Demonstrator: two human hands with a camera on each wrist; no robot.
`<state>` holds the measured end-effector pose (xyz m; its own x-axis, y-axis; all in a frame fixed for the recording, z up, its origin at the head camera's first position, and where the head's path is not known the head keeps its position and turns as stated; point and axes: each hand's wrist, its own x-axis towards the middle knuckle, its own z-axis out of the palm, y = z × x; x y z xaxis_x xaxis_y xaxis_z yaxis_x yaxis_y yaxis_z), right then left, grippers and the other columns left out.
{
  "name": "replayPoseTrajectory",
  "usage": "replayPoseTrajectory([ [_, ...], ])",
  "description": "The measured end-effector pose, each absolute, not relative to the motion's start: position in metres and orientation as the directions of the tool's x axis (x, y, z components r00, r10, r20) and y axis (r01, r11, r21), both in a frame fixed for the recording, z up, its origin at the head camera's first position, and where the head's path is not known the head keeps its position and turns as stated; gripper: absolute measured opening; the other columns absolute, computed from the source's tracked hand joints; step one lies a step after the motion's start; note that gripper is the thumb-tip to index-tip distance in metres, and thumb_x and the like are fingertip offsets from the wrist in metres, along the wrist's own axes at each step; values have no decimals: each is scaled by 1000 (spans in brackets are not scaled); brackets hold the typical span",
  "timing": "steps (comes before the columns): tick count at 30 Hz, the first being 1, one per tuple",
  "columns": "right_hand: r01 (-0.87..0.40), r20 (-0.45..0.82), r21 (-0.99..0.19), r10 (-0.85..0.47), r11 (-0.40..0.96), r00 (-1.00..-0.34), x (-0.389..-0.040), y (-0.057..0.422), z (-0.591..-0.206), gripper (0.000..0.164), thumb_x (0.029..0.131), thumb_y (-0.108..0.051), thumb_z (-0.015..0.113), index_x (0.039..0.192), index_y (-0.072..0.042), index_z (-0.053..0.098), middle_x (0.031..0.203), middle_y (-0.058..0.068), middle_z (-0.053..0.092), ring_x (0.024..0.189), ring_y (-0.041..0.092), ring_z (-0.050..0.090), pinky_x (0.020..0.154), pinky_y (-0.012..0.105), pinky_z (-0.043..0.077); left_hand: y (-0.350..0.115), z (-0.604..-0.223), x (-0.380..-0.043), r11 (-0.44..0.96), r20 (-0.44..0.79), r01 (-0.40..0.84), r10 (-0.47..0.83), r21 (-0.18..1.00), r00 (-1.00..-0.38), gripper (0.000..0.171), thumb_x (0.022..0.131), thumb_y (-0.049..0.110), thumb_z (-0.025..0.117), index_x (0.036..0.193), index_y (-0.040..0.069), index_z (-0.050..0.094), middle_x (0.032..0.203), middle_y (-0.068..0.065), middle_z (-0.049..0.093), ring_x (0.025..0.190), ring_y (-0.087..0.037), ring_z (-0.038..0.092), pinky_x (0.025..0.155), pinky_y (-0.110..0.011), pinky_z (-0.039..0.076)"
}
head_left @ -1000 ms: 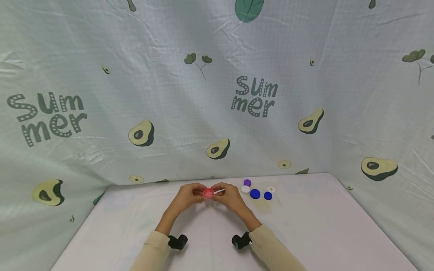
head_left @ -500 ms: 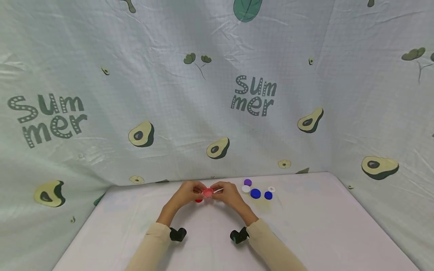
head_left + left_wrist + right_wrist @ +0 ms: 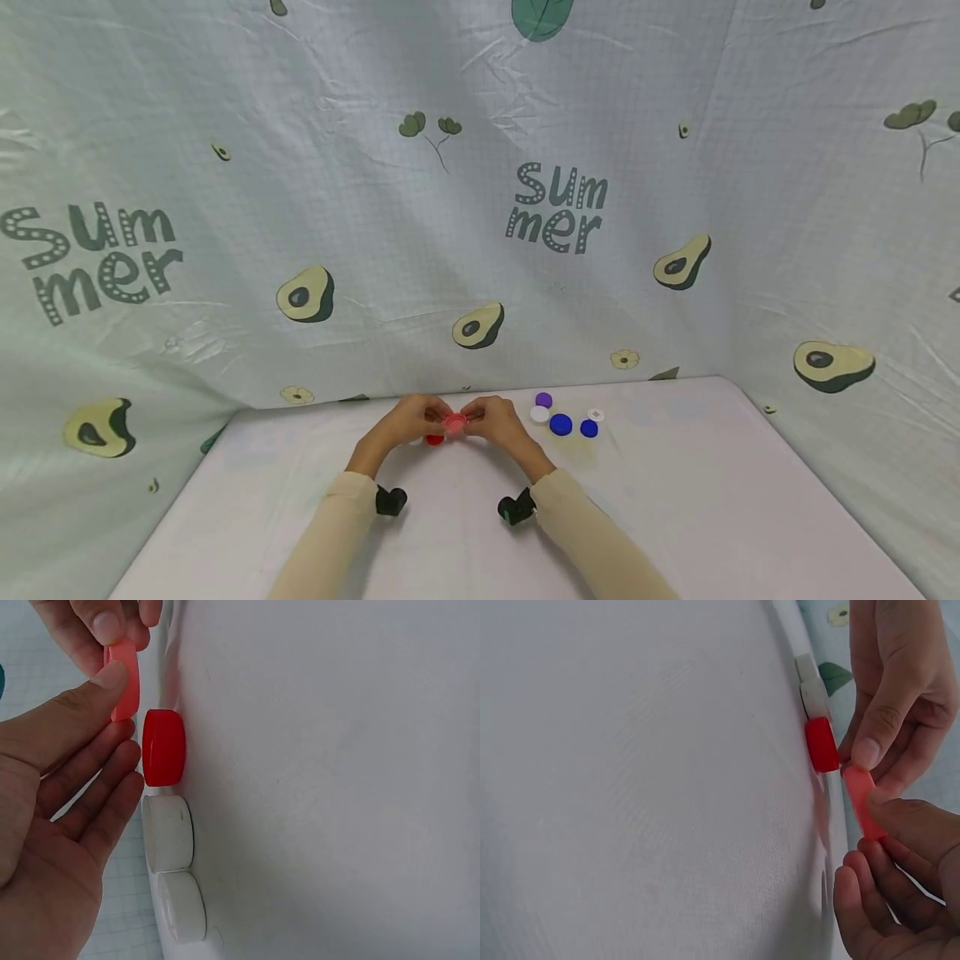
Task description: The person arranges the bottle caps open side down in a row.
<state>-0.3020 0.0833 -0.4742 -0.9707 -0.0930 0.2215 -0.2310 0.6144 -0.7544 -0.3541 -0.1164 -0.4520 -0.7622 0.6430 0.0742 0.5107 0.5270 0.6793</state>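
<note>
A pinkish-red bottle cap [image 3: 455, 423] is pinched between both hands over the far part of the table. My left hand [image 3: 411, 419] grips one side with thumb and fingertips; my right hand [image 3: 496, 419] holds the opposite side. In the left wrist view the pinkish cap [image 3: 126, 682] is seen edge-on under the left thumb. Just beside the left fingertips a darker red cap [image 3: 163, 748] rests on the table. Two white caps [image 3: 169, 832] follow it in a row. In the right wrist view the red cap [image 3: 822, 744] lies beyond the held one.
Right of the right hand lie a purple cap [image 3: 543, 400], a white cap [image 3: 539, 414], a large blue cap [image 3: 561, 424], a smaller blue cap [image 3: 589, 428] and a white ring-like piece [image 3: 596, 415]. A printed curtain [image 3: 375, 250] hangs behind the table [image 3: 675, 500].
The left hand has shifted slightly, and the red and white caps beside it have come into sight. Both hands keep hold of the pinkish cap. The head view has moved a little.
</note>
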Motion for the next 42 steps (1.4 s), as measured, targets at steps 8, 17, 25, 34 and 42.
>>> replayPoseTrajectory([
  [8,-135,129,-765,-55,629,-990,-304,82,-474,21,85,-6,81,105,-1,76,93,8,74,82,16,65,73,28,59,-112,-454,-357,551,45,496,638,671,-769,22,85,5,81,106,2,74,93,-2,69,84,-15,60,74,-29,54],
  [17,-79,51,-753,-62,653,-997,-308,76,-472,22,84,-4,82,104,-1,75,88,5,70,79,15,62,75,28,58,-113,-456,-359,560,36,516,654,648,-756,23,84,8,83,104,1,74,93,-5,70,86,-15,60,76,-29,54],
  [25,-82,10,-747,-112,660,-994,-306,83,-465,25,85,-5,81,108,-4,73,94,6,70,81,17,63,74,29,58,-114,-456,-356,566,23,507,652,650,-757,29,85,4,81,112,-1,71,99,-6,69,91,-19,61,83,-35,57],
  [34,-148,74,-734,-139,663,-988,-302,130,-456,22,92,-9,76,113,-4,73,95,1,71,86,14,64,78,29,58,-112,-447,-340,533,120,597,678,599,-726,36,91,2,73,125,-3,65,121,-17,67,113,-34,60,97,-49,53],
  [42,-172,133,-693,-110,700,-985,-276,189,-444,17,94,-10,72,110,-3,74,96,1,72,90,16,66,84,35,58,-88,-436,-322,389,237,728,769,565,-594,30,96,1,65,126,-5,64,123,-23,65,113,-40,59,97,-53,52],
])
